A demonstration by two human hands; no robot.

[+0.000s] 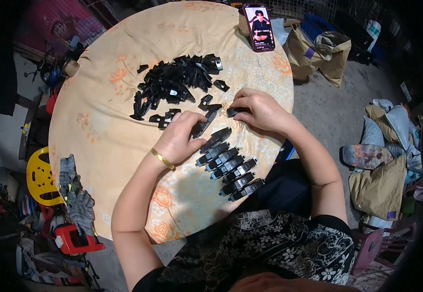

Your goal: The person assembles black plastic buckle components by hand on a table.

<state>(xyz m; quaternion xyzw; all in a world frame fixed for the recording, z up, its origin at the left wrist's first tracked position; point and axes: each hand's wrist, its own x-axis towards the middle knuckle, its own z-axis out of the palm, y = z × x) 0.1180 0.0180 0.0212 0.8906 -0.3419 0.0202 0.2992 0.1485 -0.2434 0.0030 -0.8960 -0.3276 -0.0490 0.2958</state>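
A long black plastic part (204, 125) lies between the thumb and fingers of my left hand (176, 134), which wears a gold bracelet (163, 159). My right hand (262, 111) pinches a small black plastic piece (232, 112) a little to the right; its fingers partly cover it. Close to my left thumb, several longer black plastic units (228, 165) lie side by side in a slanting row. Beyond both hands spreads a heap of loose black plastic pieces (175, 80). A few stray ones lie around it, such as a single black piece (221, 85).
The round table wears a floral cloth (94, 121). A phone (260, 27) stands upright at its far right edge. Grey knitted gloves (77, 190) hang at the left edge, near a yellow stool (41, 176). Bags (377, 190) lie on the floor to the right.
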